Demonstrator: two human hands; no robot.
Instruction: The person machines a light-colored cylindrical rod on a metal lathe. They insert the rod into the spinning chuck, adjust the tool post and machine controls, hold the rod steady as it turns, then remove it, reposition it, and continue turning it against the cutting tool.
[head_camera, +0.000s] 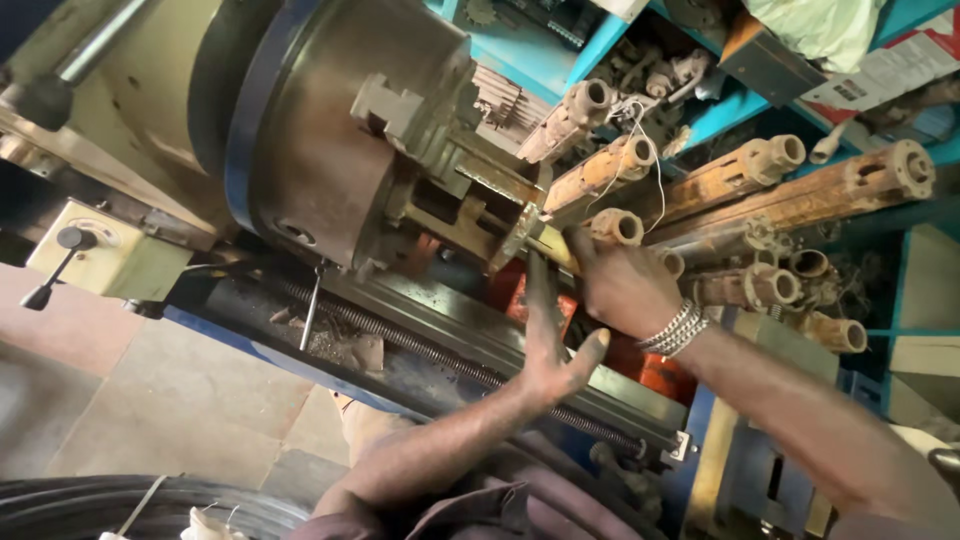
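Rusty shafts fill blue shelf beside right hand

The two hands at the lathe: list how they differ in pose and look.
The left hand is stretched flat, fingers pointing up toward the workpiece; the right hand curls around its end. The right wrist wears a metal bracelet; the left wrist is bare. Both are grimy and meet beside the chuck.

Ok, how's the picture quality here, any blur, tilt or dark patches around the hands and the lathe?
Head view: the frame is strongly tilted; the left hand is a little smeared, the right hand sharper; the lathe chuck is evenly lit with soft sheen and no harsh glare; the lathe bed below it lies in shadow; the rusty shafts are bright and clear.
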